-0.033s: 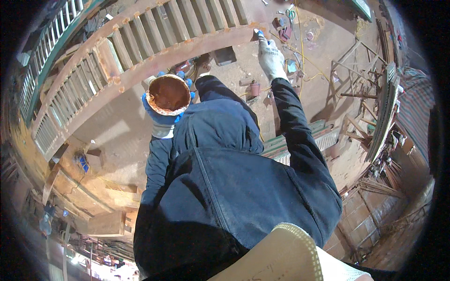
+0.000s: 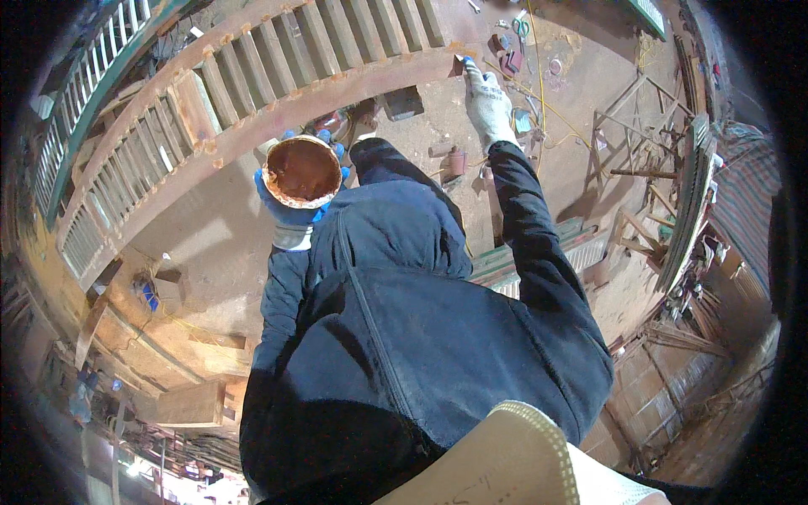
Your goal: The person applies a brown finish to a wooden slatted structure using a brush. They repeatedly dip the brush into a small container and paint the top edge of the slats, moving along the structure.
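In a blue-and-white glove, my left hand (image 2: 286, 210) supports a round tub (image 2: 303, 172) from below and the side. Reddish-brown paste lies inside it, and dried paste coats its pale rim. My right hand (image 2: 488, 105), gloved in white with blue fingertips, reaches out to the end of a long rail (image 2: 362, 80). A small flat dark blade (image 2: 459, 66) shows at its fingertips, against the rail; its grip is hidden by the fingers. The rail belongs to a curved wooden frame with several slats (image 2: 273, 59), and orange-brown patches mark its joints.
Beyond my right hand lie green-handled scissors (image 2: 521, 29) and a yellow cord (image 2: 539, 76). A reddish can (image 2: 455, 162) stands on the floor near my right forearm. A dark tray (image 2: 404, 103) sits below the rail. Wooden trestles (image 2: 635, 126) stand at the right.
My right hand has shifted very slightly right and nearer, and the dark blade at its fingertips shows more. The left hand and the tub stay in place.
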Demonstrator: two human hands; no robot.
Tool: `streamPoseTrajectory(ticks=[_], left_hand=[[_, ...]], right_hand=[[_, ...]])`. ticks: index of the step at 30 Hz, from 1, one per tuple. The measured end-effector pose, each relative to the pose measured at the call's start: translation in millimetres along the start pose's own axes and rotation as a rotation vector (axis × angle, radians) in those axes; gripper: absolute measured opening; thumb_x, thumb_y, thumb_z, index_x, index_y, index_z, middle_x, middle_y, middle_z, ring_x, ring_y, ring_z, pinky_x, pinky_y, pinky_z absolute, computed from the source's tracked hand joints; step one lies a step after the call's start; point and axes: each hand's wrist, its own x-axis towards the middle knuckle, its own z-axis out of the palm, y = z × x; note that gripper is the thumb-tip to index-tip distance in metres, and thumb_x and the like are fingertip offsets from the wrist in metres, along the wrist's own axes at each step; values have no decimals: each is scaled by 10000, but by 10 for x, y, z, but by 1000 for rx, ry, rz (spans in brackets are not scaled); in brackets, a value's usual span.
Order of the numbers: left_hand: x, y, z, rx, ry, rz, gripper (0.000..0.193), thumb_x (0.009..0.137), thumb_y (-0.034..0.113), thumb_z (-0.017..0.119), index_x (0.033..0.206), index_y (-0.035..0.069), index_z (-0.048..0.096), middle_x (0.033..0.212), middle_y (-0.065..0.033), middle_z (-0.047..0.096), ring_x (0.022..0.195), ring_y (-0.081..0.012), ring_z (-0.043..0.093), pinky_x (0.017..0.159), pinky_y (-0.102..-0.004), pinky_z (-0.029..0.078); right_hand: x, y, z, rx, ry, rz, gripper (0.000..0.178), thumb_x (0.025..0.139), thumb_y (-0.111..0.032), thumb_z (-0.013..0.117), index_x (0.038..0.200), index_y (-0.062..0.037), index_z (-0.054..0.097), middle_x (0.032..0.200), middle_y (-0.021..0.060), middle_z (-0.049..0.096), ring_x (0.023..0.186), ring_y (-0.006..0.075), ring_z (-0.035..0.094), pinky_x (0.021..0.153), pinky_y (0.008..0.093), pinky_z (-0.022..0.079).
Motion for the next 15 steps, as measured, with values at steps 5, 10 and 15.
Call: streamPoseTrajectory(ticks=[5,10,15], left_hand=[[1,-14,31,-153,30,-30,844,819,754,456,1472,225,375,1541,-222,276,1386,-521,251,1057,-670,320],[-5,-10,1,-17,-79,-35,832,831,755,435,1475,232,370,1537,-225,280,1386,-521,249,1051,-680,321],[-8,-52,-8,-45,-37,-34,844,832,759,422,1477,218,364,1534,-219,290,1385,-520,252,1055,-682,313]], right_hand=[[114,48,88,-6,88,-11,499,946,-222,510,1429,-306,420,980,167,576,822,376,642,688,493,515],[94,87,7,69,101,-73,502,926,-158,476,1412,-275,440,1017,174,589,845,370,653,698,495,519],[306,46,-65,-18,98,-50,521,896,-138,506,1402,-245,448,1032,172,592,872,370,662,702,488,535]])
